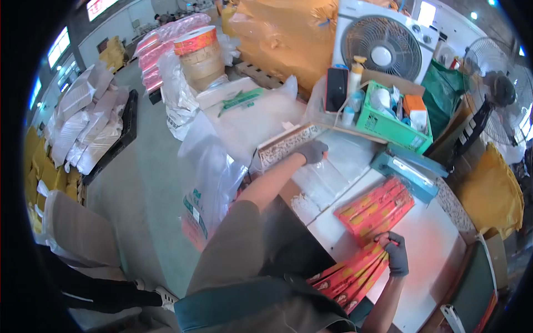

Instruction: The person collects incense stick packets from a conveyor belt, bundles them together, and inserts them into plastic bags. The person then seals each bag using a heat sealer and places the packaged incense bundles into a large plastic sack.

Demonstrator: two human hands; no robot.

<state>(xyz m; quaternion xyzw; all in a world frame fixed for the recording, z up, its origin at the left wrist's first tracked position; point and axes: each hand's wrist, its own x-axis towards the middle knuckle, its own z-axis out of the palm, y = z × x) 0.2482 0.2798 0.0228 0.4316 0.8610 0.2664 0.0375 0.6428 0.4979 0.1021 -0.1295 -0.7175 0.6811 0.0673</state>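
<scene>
My right hand (395,254), in a grey fingerless glove, pinches the edge of a bunch of red and yellow printed strips (355,275) at the table's near side. Just beyond it, more red printed packets (375,208) lie side by side on the white table (438,244). My left hand (312,152), gloved the same way, reaches out over clear plastic bags (322,180), its fingers curled at the bags' far end. What those fingers hold is too small to tell. Beside this hand is a speckled open box (288,145).
A green basket (394,119) of small items, a phone (336,90) and a pump bottle (355,75) stand at the back. Behind them is a box fan (383,41). A teal case (408,172) sits at the right. Plastic sacks (208,172) hang at the table's left.
</scene>
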